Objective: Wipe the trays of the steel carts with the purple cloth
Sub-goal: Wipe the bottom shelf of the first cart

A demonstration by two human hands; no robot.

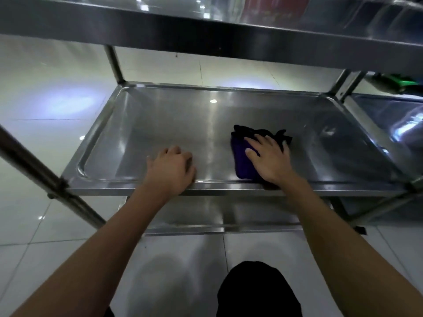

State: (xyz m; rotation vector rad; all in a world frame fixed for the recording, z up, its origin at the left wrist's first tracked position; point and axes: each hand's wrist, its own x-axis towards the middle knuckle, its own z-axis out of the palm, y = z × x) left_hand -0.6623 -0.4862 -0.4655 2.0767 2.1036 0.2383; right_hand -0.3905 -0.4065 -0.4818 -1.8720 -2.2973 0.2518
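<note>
Head view: the purple cloth (246, 160) lies bunched on the middle tray (160, 124) of a steel cart, right of the frame's centre and near the tray's front rim. Its near part shows deep purple, while the far folds look almost black (the light is dim there), with ragged corners sticking out toward the upper right.

The right hand (267, 160) lies flat on top of the cloth, fingers straight and spread apart, pressing it down against the steel; the thumb points left across the purple part.

The left hand (171, 170), left of centre, rests on the tray's front rim with its fingers curled under and holding nothing. The two hands sit apart, with bare steel between them.

An upper tray (206, 26) crosses the top of the frame, and a lower tray (206, 216) shows below the middle one. A second cart's tray (389, 115) stands at the right edge. Pale floor tiles (45, 99) fill the left side, and a dark-clothed knee (256, 291) sits at the bottom.
</note>
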